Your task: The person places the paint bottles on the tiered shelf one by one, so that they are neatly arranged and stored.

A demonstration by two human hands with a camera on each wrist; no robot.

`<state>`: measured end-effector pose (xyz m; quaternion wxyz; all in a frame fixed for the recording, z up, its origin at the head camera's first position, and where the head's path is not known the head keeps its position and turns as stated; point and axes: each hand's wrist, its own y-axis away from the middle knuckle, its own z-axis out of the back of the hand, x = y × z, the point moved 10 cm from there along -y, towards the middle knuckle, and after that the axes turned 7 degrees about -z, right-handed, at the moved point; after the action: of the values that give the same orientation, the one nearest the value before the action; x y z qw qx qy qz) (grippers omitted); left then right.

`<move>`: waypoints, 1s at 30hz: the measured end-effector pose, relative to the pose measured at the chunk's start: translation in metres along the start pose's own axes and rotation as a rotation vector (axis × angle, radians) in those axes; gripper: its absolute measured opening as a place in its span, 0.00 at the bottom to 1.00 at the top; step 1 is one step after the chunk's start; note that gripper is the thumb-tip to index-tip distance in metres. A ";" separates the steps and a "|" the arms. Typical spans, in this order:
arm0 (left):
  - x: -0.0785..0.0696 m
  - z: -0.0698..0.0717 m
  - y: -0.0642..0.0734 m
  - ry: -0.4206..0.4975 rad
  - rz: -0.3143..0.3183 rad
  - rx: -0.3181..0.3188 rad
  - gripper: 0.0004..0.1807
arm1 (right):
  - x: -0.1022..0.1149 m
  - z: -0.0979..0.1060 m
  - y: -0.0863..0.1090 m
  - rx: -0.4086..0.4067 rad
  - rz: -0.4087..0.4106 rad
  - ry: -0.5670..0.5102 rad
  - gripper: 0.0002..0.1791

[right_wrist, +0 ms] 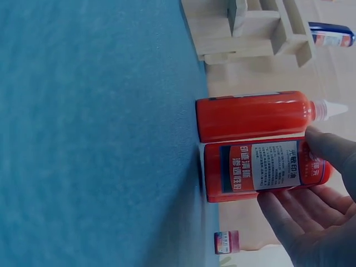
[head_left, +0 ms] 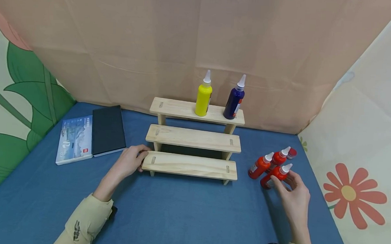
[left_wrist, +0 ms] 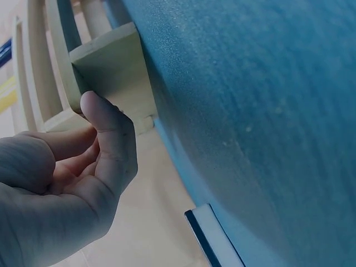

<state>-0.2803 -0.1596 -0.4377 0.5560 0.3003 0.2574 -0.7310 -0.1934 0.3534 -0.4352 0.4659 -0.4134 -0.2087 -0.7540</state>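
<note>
A pale wooden three-step rack [head_left: 190,165] stands mid-table. My left hand [head_left: 131,159] pinches the left end of its lowest board; in the left wrist view, the curled left hand [left_wrist: 94,161] meets the board's corner. Over at the right, my right hand [head_left: 294,192] grips the nearest red bottle [head_left: 276,175], which stands upright and has a white nozzle. Thumb and fingers lie on either side of this labelled bottle [right_wrist: 261,167] in the right wrist view. Two more red bottles, one left [head_left: 260,166] and one behind [head_left: 279,158], stand close against it.
On the rack's top board stand a yellow bottle [head_left: 203,98] and a dark blue bottle [head_left: 234,102]. A small red-capped jar [head_left: 291,153] sits behind the red bottles. To the left lie a blue-white book [head_left: 75,140] and a black book [head_left: 108,129]. Cloth walls edge the table.
</note>
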 end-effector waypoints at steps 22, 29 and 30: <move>0.001 0.001 0.000 0.005 -0.010 -0.002 0.16 | 0.039 0.016 0.018 -0.017 0.035 -0.019 0.33; 0.001 0.000 -0.001 0.003 -0.014 -0.001 0.16 | 0.053 0.015 0.022 0.002 0.045 -0.022 0.33; 0.001 0.000 -0.001 0.003 -0.013 -0.002 0.16 | 0.055 0.014 0.022 0.007 0.046 -0.024 0.33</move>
<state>-0.2811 -0.1600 -0.4379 0.5512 0.2990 0.2610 -0.7339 -0.1801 0.3233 -0.3836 0.4821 -0.4254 -0.2071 -0.7374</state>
